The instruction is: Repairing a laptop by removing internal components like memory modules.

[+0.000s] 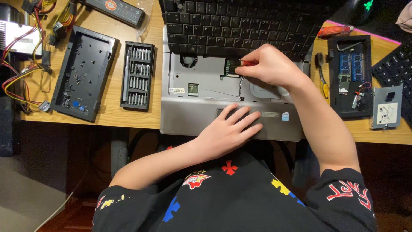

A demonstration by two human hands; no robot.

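The right hand [268,66] pinches a small red-handled screwdriver [245,62], tip down on the grey laptop [189,114], just below its black keys. The left hand [229,129] lies flat, fingers spread, on the smooth front edge. Holding the tool straight looks wise. A bit case [137,75] sits left of the laptop on the wooden counter [116,114].

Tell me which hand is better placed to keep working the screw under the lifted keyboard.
Right. The right hand already holds the red-handled screwdriver at the opened laptop interior, just below the keyboard. The left hand lies flat on the palm rest, likely bracing.
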